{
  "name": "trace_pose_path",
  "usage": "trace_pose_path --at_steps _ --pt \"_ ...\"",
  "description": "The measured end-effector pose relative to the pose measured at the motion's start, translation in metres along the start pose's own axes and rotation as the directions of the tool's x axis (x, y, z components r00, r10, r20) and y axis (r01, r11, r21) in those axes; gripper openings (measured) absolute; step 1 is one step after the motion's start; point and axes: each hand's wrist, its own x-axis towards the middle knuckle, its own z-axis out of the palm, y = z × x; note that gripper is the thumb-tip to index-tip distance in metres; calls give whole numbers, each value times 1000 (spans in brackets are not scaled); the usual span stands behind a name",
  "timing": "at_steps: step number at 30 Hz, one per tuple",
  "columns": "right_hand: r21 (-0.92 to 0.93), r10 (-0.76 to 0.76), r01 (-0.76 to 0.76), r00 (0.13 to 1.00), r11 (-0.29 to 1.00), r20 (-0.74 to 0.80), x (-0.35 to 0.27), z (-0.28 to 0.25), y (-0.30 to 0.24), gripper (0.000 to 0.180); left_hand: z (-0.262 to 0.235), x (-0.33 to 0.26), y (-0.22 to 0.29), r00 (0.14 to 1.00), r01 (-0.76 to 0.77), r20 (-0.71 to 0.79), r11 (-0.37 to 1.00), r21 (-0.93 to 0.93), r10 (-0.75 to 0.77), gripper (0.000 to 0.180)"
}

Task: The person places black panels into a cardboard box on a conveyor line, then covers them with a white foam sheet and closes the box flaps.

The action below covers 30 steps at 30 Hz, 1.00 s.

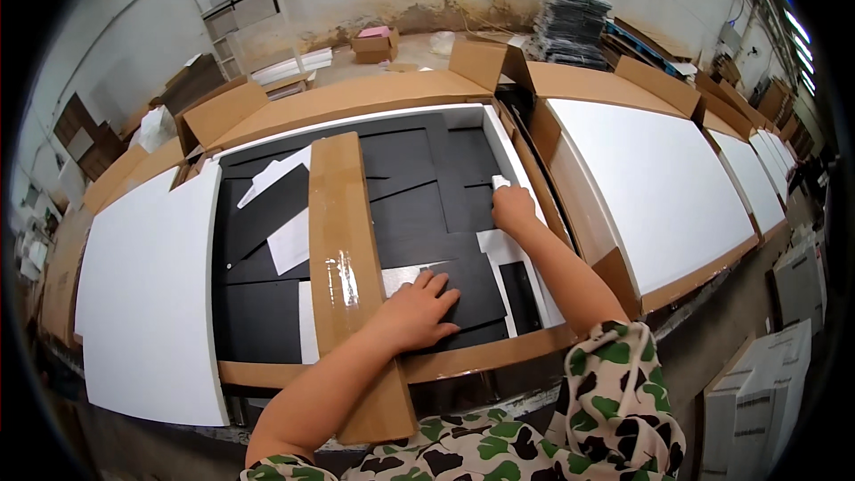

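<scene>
In front of me is an open cardboard carton [499, 359] lined with white foam and packed with dark grey panels [405, 147]. My left hand [414, 307] lies with its fingers spread on a dark panel, beside a light strip [398, 280]. A long brown cardboard piece [337, 214] with shiny tape lies across the panels and over the carton's near edge, partly under my left forearm. Near the carton's right wall, my right hand [515, 207] is closed round a small white foam piece [500, 182]. White sheets [289, 240] lie among the panels.
A large white foam board [147, 294] rests at the left. More open cartons stand in a row to the right, the nearest topped with a white foam sheet [655, 187]. Behind are a small brown box [375, 44] and a dark stack [572, 28]. White boxes [757, 392] stand lower right.
</scene>
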Motion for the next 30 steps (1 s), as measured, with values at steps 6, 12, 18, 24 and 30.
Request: trace_pose_path --at_steps 6,12,18,24,30 --pt "-184 1 23 992 983 128 28 56 -6 15 0 -1 3 998 32 45 999 -6 -32 53" --pt "-83 -43 65 971 994 237 20 35 3 15 1 -2 -1 999 33 27 999 -32 -32 52" --pt "294 -92 81 995 952 24 -13 3 3 19 2 3 1 999 17 45 999 -35 -16 52" --pt "513 -171 92 979 853 109 -94 -37 -13 34 -1 -3 0 999 18 -31 1000 -26 -19 44" --pt "846 -206 67 977 529 52 -152 -87 -57 29 -64 -49 -25 589 263 -506 741 -618 -631 33"
